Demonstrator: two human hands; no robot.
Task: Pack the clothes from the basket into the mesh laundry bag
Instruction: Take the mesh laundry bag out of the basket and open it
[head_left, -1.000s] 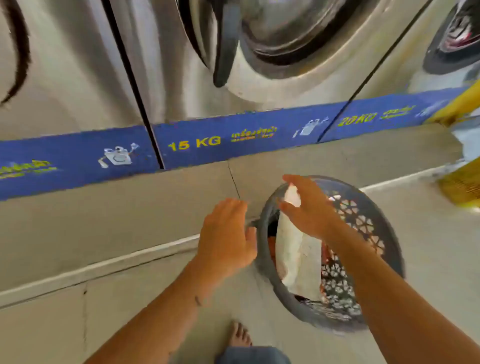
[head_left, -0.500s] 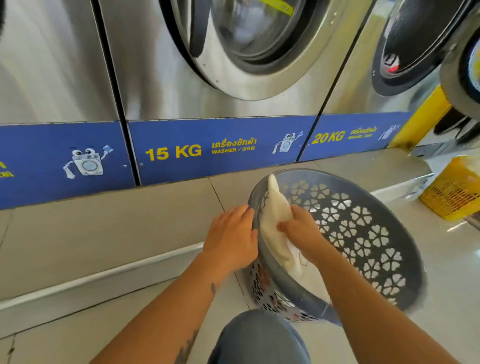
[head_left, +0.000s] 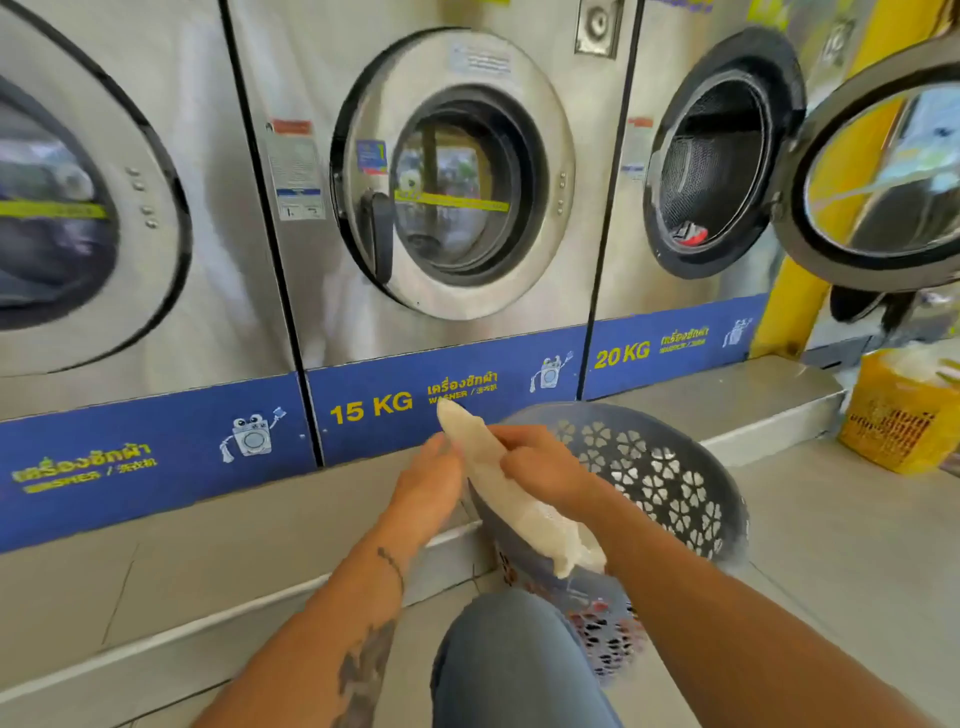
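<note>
Right hand (head_left: 540, 467) pinching the limp mesh laundry bag (head_left: 511, 496) above the basket (head_left: 675, 478); left hand (head_left: 428, 478) flat alongside, gripping nothing evident. Best to find and spread the mouth first.

Three washers (head_left: 452, 176), two baskets, grey (head_left: 670, 483) and yellow (head_left: 901, 421), one mesh bag (head_left: 514, 499), two hands (head_left: 540, 462).

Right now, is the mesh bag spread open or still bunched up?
Bunched up. The mesh bag hangs as a narrow white roll in the right hand, over the basket; no opening shows.
</note>
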